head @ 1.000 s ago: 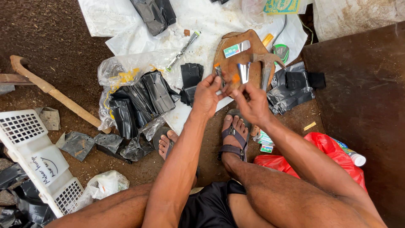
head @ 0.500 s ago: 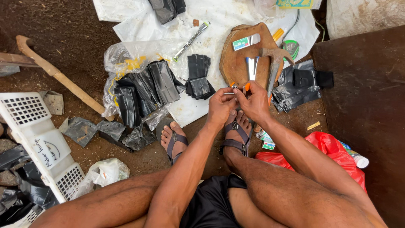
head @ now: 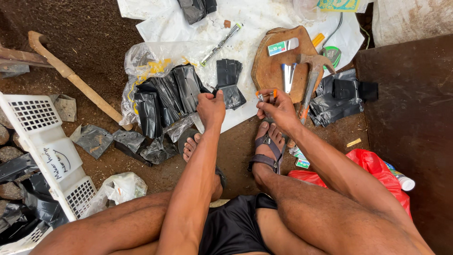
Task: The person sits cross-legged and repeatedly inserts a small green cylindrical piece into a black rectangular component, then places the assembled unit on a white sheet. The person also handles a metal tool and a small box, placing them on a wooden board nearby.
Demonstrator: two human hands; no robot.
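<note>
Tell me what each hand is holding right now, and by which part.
The right hand pinches a small tool with orange grips at its lower end; its kind is unclear. The left hand grips the near edge of a black plastic bag.

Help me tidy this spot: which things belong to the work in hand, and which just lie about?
In use: left hand at black bags; right hand holding small orange-handled tool; wooden block.
Lying about: hammer, white crate, wooden stick, red bag.

Single head cam, looks straight down, close over lap, ground ahead.
</note>
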